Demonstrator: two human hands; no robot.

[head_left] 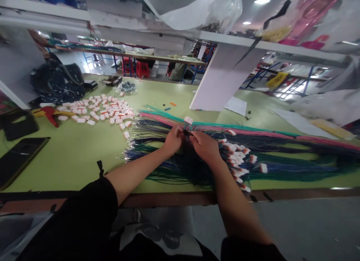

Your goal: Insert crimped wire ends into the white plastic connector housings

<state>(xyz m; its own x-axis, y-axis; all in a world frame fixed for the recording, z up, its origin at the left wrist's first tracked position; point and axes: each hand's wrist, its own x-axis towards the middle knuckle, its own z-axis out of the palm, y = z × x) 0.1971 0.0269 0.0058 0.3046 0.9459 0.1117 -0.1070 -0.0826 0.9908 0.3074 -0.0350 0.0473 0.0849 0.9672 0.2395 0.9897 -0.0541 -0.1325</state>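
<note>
My left hand and my right hand meet over the middle of a long spread of wires, fingers pinched close together. Between the fingertips is a small dark piece with thin wires; its exact form is too blurred to make out. Just beyond my fingertips lies a white-and-orange connector. Teal wires, pink wires and dark green wires run to the right. Bare silvery wire ends point left. Beside my right forearm is a pile of wired white connectors.
Many loose white-and-orange connectors lie at the left on the green table. Near them are a red-and-yellow tool, a phone and a dark patterned bag. A white upright panel supports the overhead shelf.
</note>
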